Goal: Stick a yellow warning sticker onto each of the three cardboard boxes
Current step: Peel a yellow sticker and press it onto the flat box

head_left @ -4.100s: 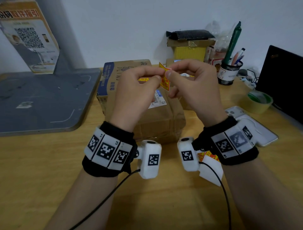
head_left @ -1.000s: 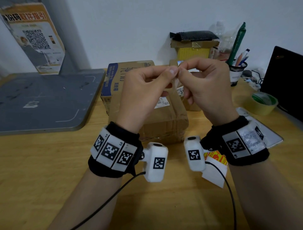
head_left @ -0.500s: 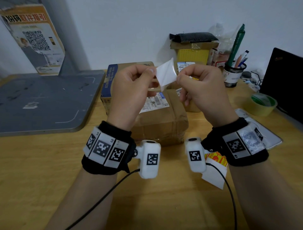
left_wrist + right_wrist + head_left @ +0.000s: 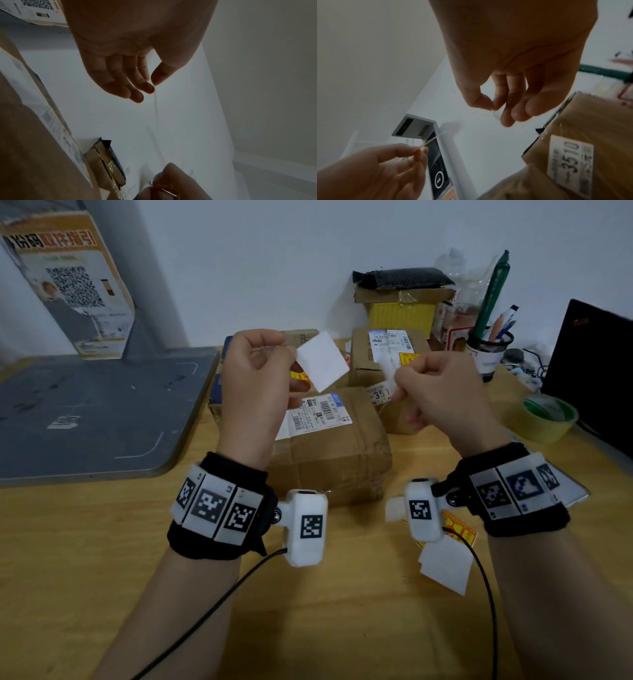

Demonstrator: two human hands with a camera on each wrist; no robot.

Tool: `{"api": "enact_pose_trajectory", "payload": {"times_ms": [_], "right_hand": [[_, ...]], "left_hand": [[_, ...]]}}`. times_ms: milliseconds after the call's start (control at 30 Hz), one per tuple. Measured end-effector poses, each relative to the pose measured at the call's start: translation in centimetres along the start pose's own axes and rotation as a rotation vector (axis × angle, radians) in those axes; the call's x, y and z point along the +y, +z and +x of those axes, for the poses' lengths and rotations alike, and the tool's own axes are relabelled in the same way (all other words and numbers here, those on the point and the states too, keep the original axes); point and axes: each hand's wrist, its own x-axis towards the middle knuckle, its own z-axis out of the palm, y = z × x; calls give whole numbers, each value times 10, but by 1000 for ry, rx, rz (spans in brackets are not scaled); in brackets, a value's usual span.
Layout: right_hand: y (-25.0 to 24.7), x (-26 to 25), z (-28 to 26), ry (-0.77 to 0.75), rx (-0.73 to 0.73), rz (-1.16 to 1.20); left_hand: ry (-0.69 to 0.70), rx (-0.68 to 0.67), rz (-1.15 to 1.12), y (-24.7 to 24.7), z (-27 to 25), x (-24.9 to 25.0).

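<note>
Brown cardboard boxes sit on a wooden desk (image 4: 85,559): a taped near box (image 4: 335,450), a blue-edged box (image 4: 219,381) behind the raised left hand (image 4: 257,381), and a back box (image 4: 387,354) that already carries a yellow label (image 4: 409,358). Left thumb and forefinger pinch a square sticker (image 4: 322,361), its white side facing the camera, above the near box. The right hand (image 4: 442,392) pinches a thin translucent strip (image 4: 388,368). More yellow stickers (image 4: 459,530) lie under the right wrist.

sticker (image 4: 322,361): white side up, raised | three taped brown boxes (image 4: 329,446): on desk
</note>
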Motion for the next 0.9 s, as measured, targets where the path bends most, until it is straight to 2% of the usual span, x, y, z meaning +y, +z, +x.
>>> {"api": "enact_pose_trajectory", "payload": {"times_ms": [167,367,467,667,767,900], "right_hand": [[-6,6,3,27,78,-116],[-3,4,2,40,21,-189],[2,-5,-4,-28,-29,-207],[8,-26,-18,-182,-163,-4],[10,-24,-18,-215,-242,-9],[16,-20,-18,-255,-164,-58]], "left_hand": [[12,-80,119,3,-4,-4],[-22,-117,179,5,-6,-3],[-15,-129,195,5,-6,-3],[-22,-120,180,4,-5,-3],[-18,-111,165,3,-3,-3],[-45,-121,141,2,-3,-1]]}}
